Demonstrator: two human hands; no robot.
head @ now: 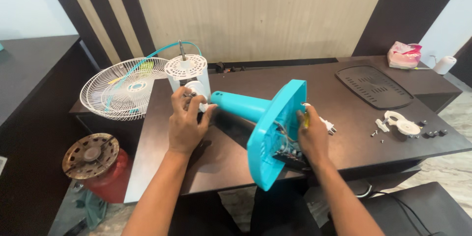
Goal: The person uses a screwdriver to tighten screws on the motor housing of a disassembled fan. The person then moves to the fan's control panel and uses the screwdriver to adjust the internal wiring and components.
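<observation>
A turquoise fan stand (246,108) lies on its side across the dark counter (344,113), base (275,133) tipped up toward the person. The left hand (186,123) wraps the white motor housing (192,81) at the neck, fingers curled round the joint. The right hand (310,138) reaches into the open underside of the base, fingers pinching a yellow-handled tool. The work looks to be at the base wiring or its fastenings; the next move calls for steadying the neck while the tool turns. Loose screws (376,133) and a white fitting (403,123) lie to the right, a wire grille (123,88) to the left
</observation>
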